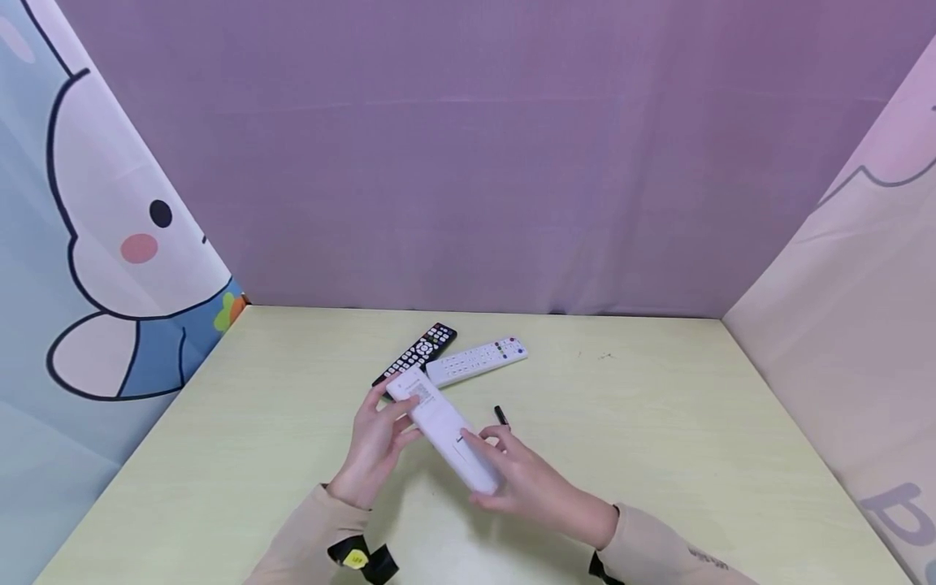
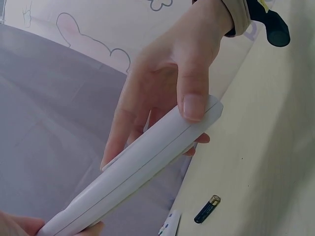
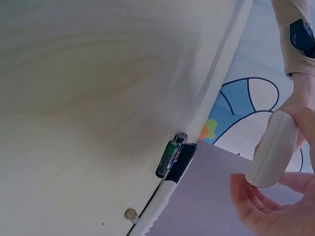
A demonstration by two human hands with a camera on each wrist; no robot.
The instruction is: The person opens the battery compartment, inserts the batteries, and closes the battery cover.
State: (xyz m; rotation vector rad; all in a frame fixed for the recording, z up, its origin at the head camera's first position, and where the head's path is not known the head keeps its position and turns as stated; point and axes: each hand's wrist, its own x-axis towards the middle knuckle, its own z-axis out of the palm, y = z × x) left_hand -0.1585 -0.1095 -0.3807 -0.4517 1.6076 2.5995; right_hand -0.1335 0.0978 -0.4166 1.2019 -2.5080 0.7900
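A white remote control (image 1: 443, 426) is held between both hands above the table, its back with a printed label facing up. My left hand (image 1: 371, 445) grips the far end, thumb lying over the label. At the near end my right hand (image 1: 530, 479) holds the remote by its edges, with one finger at the small mark on the battery cover. In the left wrist view the right thumb presses the remote's side near its end, and the cover looks seated. Below lies a dark battery (image 2: 207, 209) with a copper-coloured end, beside the right hand in the head view.
Behind the held remote lie a black remote (image 1: 424, 349) and a second white remote (image 1: 478, 360), buttons up. Two batteries, one green (image 3: 167, 160), lie beside the black remote. A purple cloth (image 1: 468, 162) stands along the table's back edge, with printed cloths at both sides.
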